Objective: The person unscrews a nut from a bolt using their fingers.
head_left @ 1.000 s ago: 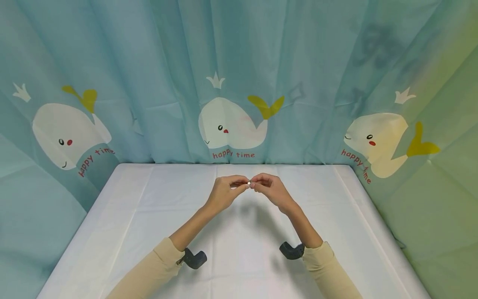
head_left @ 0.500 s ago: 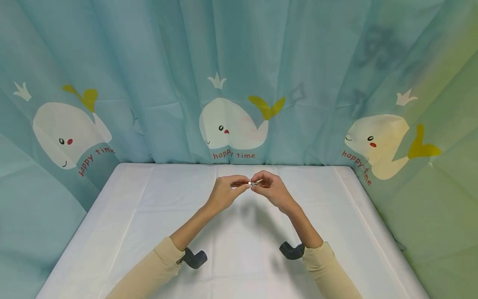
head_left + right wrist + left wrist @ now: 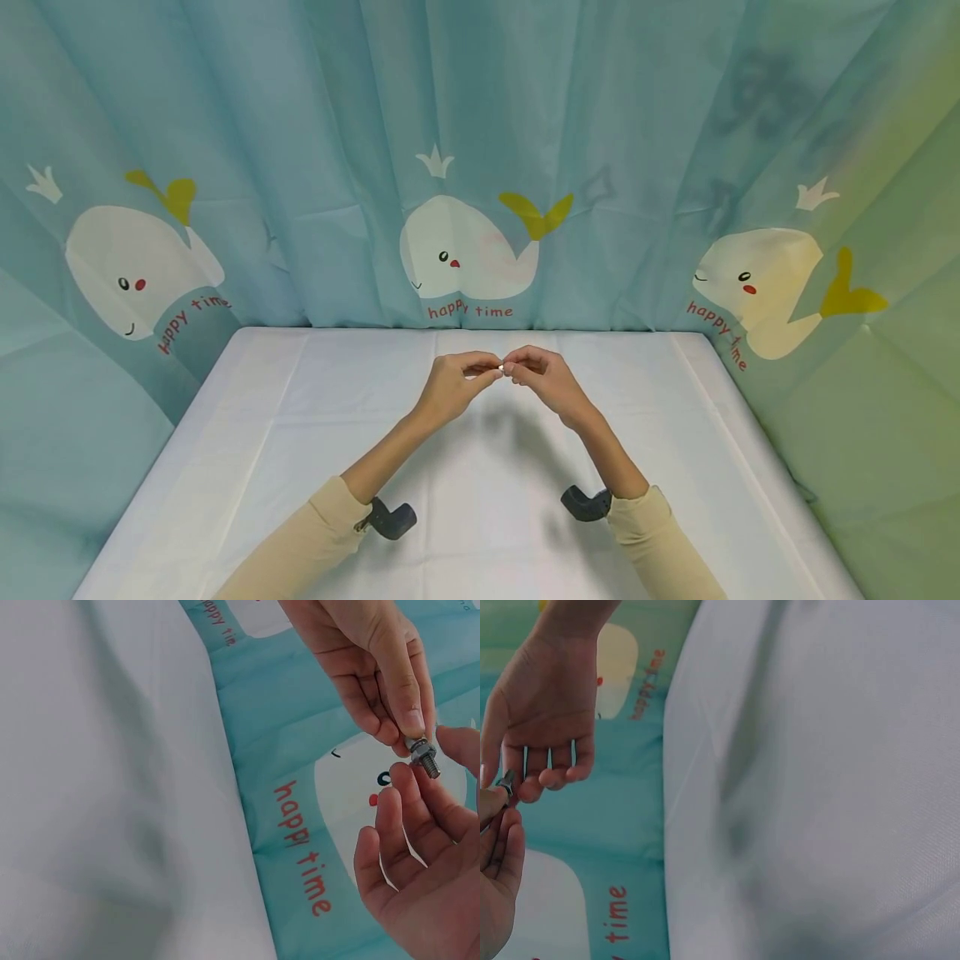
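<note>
A small metal bolt [image 3: 431,766] with a nut [image 3: 422,751] on its thread is held up above the white table, between the two hands. My left hand [image 3: 450,385] pinches one end of the bolt between thumb and fingertips, which hide that end. From the other side, my right hand [image 3: 551,385] has its thumb and fingertips around the nut, with the threaded tip showing between them in the right wrist view. In the left wrist view the bolt shows only partly beside the left thumb.
A white cloth covers the table [image 3: 480,500]. Behind and at the sides hangs a blue-green curtain [image 3: 330,167] with whale prints. A black curved mount [image 3: 393,522] sits at the left cuff, another black mount [image 3: 585,504] at the right cuff.
Half a second ago the right fingers were spread wider and more of the bolt showed. Now they have closed in over it again. The left hand holds its place.
</note>
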The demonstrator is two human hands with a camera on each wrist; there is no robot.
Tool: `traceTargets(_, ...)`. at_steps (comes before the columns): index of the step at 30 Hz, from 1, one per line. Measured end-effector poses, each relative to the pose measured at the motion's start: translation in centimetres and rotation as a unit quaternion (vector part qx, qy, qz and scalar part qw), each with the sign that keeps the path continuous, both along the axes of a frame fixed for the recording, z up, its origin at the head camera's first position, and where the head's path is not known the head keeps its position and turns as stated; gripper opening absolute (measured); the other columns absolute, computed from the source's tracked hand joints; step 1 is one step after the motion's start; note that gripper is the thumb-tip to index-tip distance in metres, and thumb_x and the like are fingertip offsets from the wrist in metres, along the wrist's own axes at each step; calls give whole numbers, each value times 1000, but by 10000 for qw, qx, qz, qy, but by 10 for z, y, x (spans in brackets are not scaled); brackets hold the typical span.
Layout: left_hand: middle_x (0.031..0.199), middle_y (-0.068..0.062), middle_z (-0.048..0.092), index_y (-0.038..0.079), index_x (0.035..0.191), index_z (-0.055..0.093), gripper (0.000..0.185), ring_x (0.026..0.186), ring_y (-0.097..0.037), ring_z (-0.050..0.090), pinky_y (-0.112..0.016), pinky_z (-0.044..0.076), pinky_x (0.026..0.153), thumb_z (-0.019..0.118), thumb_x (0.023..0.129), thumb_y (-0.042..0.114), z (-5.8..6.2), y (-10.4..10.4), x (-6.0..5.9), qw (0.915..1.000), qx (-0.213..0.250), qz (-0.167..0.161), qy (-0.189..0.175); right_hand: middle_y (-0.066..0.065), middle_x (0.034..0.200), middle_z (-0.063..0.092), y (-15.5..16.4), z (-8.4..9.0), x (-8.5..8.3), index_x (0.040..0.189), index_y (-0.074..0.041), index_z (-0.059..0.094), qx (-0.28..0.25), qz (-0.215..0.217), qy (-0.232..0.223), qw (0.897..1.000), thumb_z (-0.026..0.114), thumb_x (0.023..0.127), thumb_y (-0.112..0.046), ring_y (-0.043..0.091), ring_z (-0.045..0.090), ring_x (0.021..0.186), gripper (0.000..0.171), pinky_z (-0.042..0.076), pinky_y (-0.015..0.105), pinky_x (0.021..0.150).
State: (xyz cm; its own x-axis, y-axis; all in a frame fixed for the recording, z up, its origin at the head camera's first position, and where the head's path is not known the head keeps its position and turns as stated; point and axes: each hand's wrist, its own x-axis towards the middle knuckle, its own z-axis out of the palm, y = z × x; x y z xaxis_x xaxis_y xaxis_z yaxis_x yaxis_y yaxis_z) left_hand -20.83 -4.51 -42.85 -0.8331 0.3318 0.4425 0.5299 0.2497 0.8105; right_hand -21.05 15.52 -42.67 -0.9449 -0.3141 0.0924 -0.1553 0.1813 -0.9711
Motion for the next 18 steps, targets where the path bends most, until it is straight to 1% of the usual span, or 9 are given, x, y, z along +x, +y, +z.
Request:
traceTargets(3,95,-5,75,2,102,76,11,89,-15,71,-25,57,82,73,92,7,-1,0,0,10000,-7,-26,8,17,103,68,0,0,0,110,4,67,32,-25,-36,10000,63,99,-12,19,62,89,20,53,40,91)
traceTargets(6,95,-5,75,2,101,76,11,88,-15,71,-26,57,82,73,92,7,-1,1,0,10000,-10,-30,18,14,102,69,1,1,0,111,5,66,76,-11,-13,10000,65,97,-7,17,63,89,18,53,40,87)
traceTargets(8,96,-5,75,3,101,76,11,88,-15,71,-26,57,82,73,92,7,0,1,1,10000,1,-33,24,11,102,69,1,1,0,111,6,66,134,14,36,9999,65,96,-3,16,63,87,18,54,38,84)
traceTargets(12,96,-6,75,2,101,76,11,89,-16,71,-26,57,82,73,92,6,0,2,2,10000,17,-35,37,10,100,68,1,3,1,110,7,66,163,47,149,9997,67,93,1,17,63,83,18,53,39,80)
traceTargets(15,96,-6,74,2,101,76,10,89,-16,71,-25,57,82,73,92,6,0,2,2,10000,2,-29,39,12,98,67,2,4,2,110,5,66,108,67,186,9997,69,92,0,20,63,83,18,53,37,79)
traceTargets(18,96,-5,75,2,100,77,10,88,-15,71,-25,57,82,73,92,6,0,2,1,10000,-27,-2,22,13,100,66,2,4,3,110,3,66,50,103,206,9997,70,92,-2,28,64,87,19,52,33,78)
